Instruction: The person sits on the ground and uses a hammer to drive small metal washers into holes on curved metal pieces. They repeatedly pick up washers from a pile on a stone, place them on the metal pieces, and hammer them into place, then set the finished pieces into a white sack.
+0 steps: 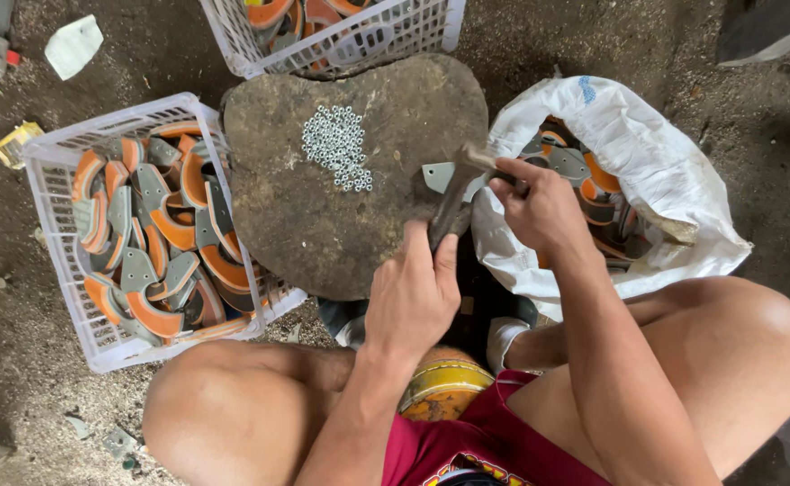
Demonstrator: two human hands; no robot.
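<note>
A flat brown stone block point(323, 207) lies between my knees, with a heap of small silver nuts point(337, 146) on top. My left hand point(413, 297) is closed around the lower end of a dark bar-shaped tool point(449, 214) at the block's right edge. My right hand point(539, 209) grips a brownish handle point(481, 160) at the tool's upper end. A grey flat metal plate point(438, 176) sits just left of that handle on the stone. How the tool and handle join is hidden by my fingers.
A white plastic crate point(53, 171) on the left holds several curved orange-and-grey pieces. A second white crate point(260, 49) with the same pieces stands behind the stone. A white sack point(647, 153) of them lies open on the right. The floor is dirt.
</note>
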